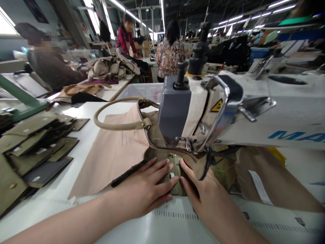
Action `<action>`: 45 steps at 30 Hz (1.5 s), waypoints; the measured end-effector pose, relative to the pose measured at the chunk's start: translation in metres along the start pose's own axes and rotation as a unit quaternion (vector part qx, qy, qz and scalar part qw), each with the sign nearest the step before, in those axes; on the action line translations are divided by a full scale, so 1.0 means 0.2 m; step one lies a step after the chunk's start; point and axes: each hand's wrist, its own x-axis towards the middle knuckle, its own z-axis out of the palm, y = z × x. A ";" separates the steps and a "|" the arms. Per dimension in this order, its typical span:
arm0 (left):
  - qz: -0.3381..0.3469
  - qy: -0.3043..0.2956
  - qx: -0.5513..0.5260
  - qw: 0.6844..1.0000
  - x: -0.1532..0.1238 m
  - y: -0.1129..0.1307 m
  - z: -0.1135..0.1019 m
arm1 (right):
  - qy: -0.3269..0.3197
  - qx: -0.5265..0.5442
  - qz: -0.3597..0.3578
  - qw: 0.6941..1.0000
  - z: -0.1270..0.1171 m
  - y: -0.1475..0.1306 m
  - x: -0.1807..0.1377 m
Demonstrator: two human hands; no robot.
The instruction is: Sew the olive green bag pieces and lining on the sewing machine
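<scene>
Beige bag (119, 145) is lying across the white table (127, 230), its dark zipper (162, 146) curving just below the sewing machine (175, 112), its handle (122, 127) arching out leftward! Left hand (144, 186) is resting flat on the olive lining (177, 189), fingers spreading; right hand (210, 193) is touching it opposite, two digits parting, the others hiding from view. Olive pieces (38, 139) are sitting piled at far left.

The left hand (149, 179) and right hand (207, 188) rested on a bag (114, 145) at six o'clock; pouches (33, 142) lay at nine, a machine (254, 106) stood at three
</scene>
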 end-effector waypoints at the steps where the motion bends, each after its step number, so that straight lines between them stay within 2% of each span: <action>1: 0.002 -0.004 -0.001 1.000 0.00 0.00 0.00 | 0.007 -0.012 -0.006 1.000 -0.01 0.00 0.00; 4: 0.003 -0.006 -0.006 1.000 0.01 -0.01 -0.01 | 0.023 -0.037 -0.016 0.999 -0.01 0.00 0.01; 13: 0.003 -0.009 -0.011 1.000 0.05 -0.07 -0.01 | 0.026 0.017 -0.027 0.999 0.05 0.07 0.05; 18: 0.008 -0.008 -0.023 1.000 0.07 -0.11 -0.02 | -0.009 0.024 -0.026 0.999 0.08 0.11 0.07; 21: 0.006 -0.005 -0.026 1.000 0.09 -0.14 -0.01 | -0.006 0.033 -0.023 0.999 0.10 0.13 0.08; 25: -0.023 0.021 -0.023 0.999 0.08 -0.16 0.03 | 0.020 0.035 -0.015 0.999 0.11 0.14 0.10; 28: -0.043 0.016 -0.019 0.999 0.07 -0.15 0.04 | 0.030 0.035 -0.013 0.999 0.11 0.13 0.10; 31: -0.041 0.050 -0.043 0.997 0.07 -0.12 0.02 | 0.028 0.043 -0.004 0.999 0.10 0.11 0.09; 34: -0.075 0.114 -0.117 0.984 0.09 -0.10 0.00 | 0.010 0.065 0.024 0.998 0.10 0.10 0.08; 36: -0.094 0.132 -0.147 0.976 0.08 -0.10 0.01 | -0.007 0.082 0.040 0.996 0.11 0.10 0.08; 39: -0.064 0.138 -0.130 0.980 0.06 -0.11 0.03 | -0.029 0.098 0.047 0.994 0.11 0.11 0.07; 45: 0.041 0.067 -0.022 0.997 0.03 -0.11 0.03 | -0.027 0.099 0.042 0.994 0.12 0.13 0.07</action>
